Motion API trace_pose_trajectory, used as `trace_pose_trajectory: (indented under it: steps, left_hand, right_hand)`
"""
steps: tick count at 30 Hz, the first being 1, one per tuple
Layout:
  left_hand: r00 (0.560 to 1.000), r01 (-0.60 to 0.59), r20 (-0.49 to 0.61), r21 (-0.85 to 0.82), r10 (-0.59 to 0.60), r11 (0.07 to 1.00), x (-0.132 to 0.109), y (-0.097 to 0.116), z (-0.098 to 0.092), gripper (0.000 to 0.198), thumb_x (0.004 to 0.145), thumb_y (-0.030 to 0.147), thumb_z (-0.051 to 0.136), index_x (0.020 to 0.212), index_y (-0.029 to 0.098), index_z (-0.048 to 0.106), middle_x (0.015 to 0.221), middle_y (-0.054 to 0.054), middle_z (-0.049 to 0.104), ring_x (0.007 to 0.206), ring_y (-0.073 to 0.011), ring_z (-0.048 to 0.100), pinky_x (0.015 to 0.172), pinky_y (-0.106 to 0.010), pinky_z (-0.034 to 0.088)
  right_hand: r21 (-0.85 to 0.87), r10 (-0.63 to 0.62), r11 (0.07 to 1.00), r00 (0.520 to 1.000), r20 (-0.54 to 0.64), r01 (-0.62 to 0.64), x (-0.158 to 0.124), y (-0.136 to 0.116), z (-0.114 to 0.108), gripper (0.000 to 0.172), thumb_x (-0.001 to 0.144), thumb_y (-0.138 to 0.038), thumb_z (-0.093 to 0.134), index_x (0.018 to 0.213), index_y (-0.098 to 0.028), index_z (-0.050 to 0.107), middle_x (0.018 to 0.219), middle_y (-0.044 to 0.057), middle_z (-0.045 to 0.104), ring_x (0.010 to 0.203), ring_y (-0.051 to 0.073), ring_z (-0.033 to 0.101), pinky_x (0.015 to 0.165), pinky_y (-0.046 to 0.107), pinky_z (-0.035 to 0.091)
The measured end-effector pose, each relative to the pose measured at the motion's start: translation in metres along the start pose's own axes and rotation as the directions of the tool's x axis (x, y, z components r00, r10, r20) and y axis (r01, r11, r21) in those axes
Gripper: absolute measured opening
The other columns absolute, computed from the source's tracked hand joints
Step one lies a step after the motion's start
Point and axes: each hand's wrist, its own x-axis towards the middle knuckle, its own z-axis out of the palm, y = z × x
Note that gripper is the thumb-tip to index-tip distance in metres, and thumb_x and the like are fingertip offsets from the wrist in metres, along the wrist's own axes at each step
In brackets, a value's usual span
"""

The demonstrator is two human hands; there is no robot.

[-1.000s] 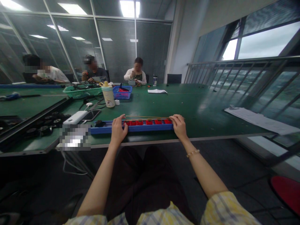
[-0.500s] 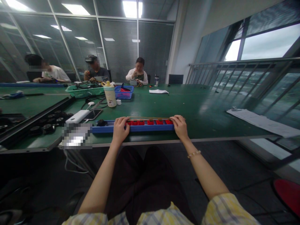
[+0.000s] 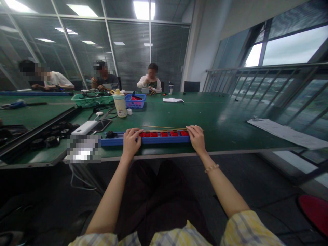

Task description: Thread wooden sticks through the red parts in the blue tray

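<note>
My left hand [image 3: 131, 143] lies over the left part of a long blue tray [image 3: 164, 140] on the green table, its fingers curled on the tray. My right hand [image 3: 196, 138] sits at the tray's right end. A row of red pieces [image 3: 164, 134] fills the tray between my hands. A thin golden rod [image 3: 164, 127] runs along the tray's far side, passing under my right fingertips. Its left end stops just past my left fingers. A small dark lump [image 3: 110, 134] lies in the tray left of my left hand.
A white power bank [image 3: 84, 127] and a phone [image 3: 102, 124] lie left of the tray, with a bottle [image 3: 120, 106], a blue basket [image 3: 135, 101] and a green basket [image 3: 91, 100] behind. Papers [image 3: 284, 133] lie at right. Several co-workers [image 3: 151, 78] sit across the table.
The rod's left end has swung slightly away from the tray, and the rod now slants a little. My left hand has shifted slightly. My right hand stays in nearly the same place.
</note>
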Motion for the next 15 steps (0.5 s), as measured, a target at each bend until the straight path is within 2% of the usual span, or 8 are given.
trace_pose_trajectory:
  steps: [6, 9, 15]
  left_hand:
    - [1.000, 0.004, 0.011, -0.010, -0.004, 1.000, -0.0005, -0.0012, 0.0011, 0.034, 0.088, 0.018, 0.047, 0.113, 0.025, 0.068, 0.112, -0.006, 0.066, 0.106, -0.0246, 0.053, 0.096, -0.043, 0.044]
    - [1.000, 0.009, -0.006, -0.021, -0.009, 1.000, -0.0004, -0.0013, 0.0015, 0.036, 0.088, 0.018, 0.046, 0.117, 0.024, 0.066, 0.113, -0.006, 0.065, 0.108, -0.0249, 0.054, 0.098, -0.043, 0.044]
    - [0.996, 0.051, -0.075, -0.030, -0.053, 0.998, 0.0011, -0.0022, 0.0029, 0.038, 0.089, 0.019, 0.045, 0.124, 0.020, 0.058, 0.116, -0.009, 0.063, 0.111, -0.0256, 0.054, 0.101, -0.043, 0.043]
  right_hand:
    - [0.008, 0.065, 0.998, 0.997, -0.037, -0.065, -0.0014, 0.0031, -0.0001, 0.030, 0.099, -0.032, 0.045, 0.111, -0.024, 0.072, 0.102, 0.007, 0.072, 0.098, 0.022, 0.061, 0.102, 0.046, 0.042]
    - [-0.019, 0.083, 0.996, 0.992, -0.092, -0.085, -0.0023, 0.0048, -0.0014, 0.030, 0.098, -0.032, 0.045, 0.111, -0.026, 0.072, 0.103, 0.007, 0.069, 0.100, 0.023, 0.059, 0.100, 0.046, 0.041]
    - [-0.148, 0.136, 0.974, 0.966, -0.220, -0.171, -0.0054, 0.0028, -0.0079, 0.030, 0.098, -0.031, 0.046, 0.114, -0.030, 0.071, 0.087, 0.006, 0.060, 0.089, 0.023, 0.053, 0.094, 0.047, 0.035]
